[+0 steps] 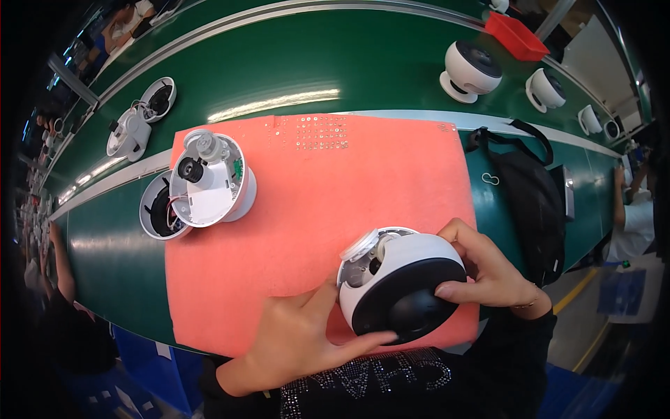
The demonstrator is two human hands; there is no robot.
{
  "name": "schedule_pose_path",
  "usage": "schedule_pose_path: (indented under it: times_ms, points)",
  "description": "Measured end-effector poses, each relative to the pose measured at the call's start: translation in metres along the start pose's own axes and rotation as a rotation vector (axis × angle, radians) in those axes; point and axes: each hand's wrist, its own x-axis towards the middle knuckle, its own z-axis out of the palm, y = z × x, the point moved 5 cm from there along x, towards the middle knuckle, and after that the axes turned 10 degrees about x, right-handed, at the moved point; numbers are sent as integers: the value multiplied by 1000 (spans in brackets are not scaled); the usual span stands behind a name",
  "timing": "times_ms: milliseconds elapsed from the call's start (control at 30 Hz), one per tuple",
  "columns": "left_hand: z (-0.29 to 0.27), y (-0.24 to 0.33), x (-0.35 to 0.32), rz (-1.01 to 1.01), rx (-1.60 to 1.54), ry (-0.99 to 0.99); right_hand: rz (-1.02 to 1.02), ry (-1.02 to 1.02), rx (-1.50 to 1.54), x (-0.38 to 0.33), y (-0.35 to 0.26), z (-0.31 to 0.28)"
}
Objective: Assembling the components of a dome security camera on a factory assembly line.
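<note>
Near the front edge of the mat, both my hands hold a round white camera housing (405,279) with a glossy black front. My left hand (296,332) grips its lower left, the thumb along the black front's bottom edge and the fingers partly hidden behind. From the right, my right hand (488,269) closes on the shell, thumb on the black face and fingers over the top. An opening at the housing's upper left shows grey inner parts and a white round piece. At the mat's left lies an opened camera (213,195) with a lens, a green board and a detached shell (155,209) wired to it.
The salmon mat (300,230) carries rows of small screws (322,133). A black waist bag (527,188) lies to its right. Beyond, a green conveyor (293,63) bears finished-looking white cameras (471,70), a red bin (516,36) and another opened unit (129,133). Other people sit left and right.
</note>
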Motion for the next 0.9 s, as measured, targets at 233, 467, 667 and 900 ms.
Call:
schedule_pose_path:
  times_ms: [233, 467, 667, 900]
  points:
    - [-4, -5, 13, 5, 177, -2, -250, 97, -611, 17, -16, -12]
    - [-5, -3, 26, 45, 290, -94, -235, 20, -857, 23, -15, -14]
    - [-6, -3, 29, 30, 314, -128, -235, 31, -1003, 23, -15, -15]
    - [-11, 0, 31, 43, 310, -98, -794, 68, -968, -5, -37, 17]
